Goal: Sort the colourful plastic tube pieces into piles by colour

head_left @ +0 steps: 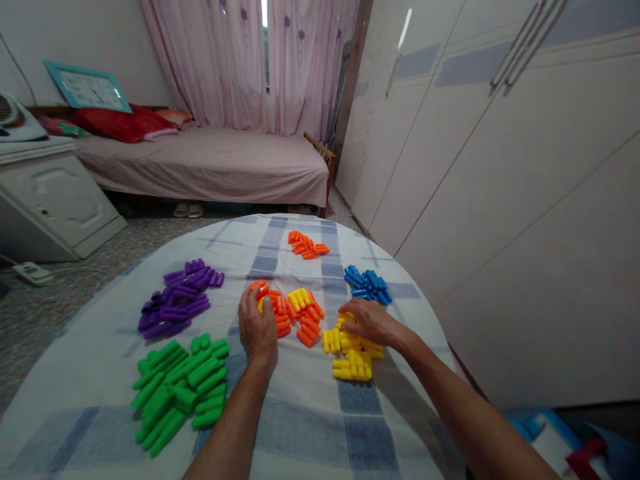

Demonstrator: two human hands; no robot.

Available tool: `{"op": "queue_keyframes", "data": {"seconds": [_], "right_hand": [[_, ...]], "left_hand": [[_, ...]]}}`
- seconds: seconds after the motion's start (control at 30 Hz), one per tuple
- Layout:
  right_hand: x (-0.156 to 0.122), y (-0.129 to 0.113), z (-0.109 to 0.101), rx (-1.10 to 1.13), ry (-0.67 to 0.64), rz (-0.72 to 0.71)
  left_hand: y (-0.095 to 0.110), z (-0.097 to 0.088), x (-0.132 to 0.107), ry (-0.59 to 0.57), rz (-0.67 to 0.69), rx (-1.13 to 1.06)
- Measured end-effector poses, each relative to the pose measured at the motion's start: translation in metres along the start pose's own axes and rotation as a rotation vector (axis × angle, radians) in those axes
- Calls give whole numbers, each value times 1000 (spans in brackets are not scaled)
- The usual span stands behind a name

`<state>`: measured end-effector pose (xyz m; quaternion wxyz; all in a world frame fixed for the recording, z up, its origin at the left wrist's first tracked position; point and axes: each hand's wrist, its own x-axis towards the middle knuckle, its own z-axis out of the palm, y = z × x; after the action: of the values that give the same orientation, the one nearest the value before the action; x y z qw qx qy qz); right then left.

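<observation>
Small plastic building blocks shaped like joined tubes lie in colour groups on the round table. My left hand (257, 325) curls at the left edge of the middle orange blocks (311, 323), an orange block (260, 287) at its fingertips. A bit of yellow shows between its thumb and fingers. On top of the orange group rests a yellow block (300, 299). My right hand (369, 320) reaches over the yellow blocks (353, 365), its bent fingers closed on one at the top of the heap; the fingertips are partly hidden.
Purple blocks (183, 297) and green blocks (183, 387) lie to the left. Blue blocks (368, 285) are at the right, a smaller orange group (306, 245) at the back. A checked cloth (300, 427) covers the table. Beyond stand a bed (215, 160) and a wardrobe (525, 220).
</observation>
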<state>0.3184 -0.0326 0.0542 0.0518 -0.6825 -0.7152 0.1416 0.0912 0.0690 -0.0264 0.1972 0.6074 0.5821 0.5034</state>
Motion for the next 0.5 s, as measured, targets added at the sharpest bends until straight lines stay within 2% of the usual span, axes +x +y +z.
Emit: {"op": "queue_keyframes", "data": {"seconds": [0.1,0.2,0.33,0.43,0.5], "right_hand": [[16,-12,-5,48,90,-47],[43,-28,-4,120,171,-175],[78,-51,1,92,99,-265],[92,-62,3,3,16,-246],[96,-64,5,-29,16,-217]], "left_hand": [[0,1,0,4,-1,-10],[0,1,0,5,-4,-20],[1,0,-1,0,-25,-20],[2,0,-1,-3,-17,-14],[2,-1,-1,-4,-6,-8]]}}
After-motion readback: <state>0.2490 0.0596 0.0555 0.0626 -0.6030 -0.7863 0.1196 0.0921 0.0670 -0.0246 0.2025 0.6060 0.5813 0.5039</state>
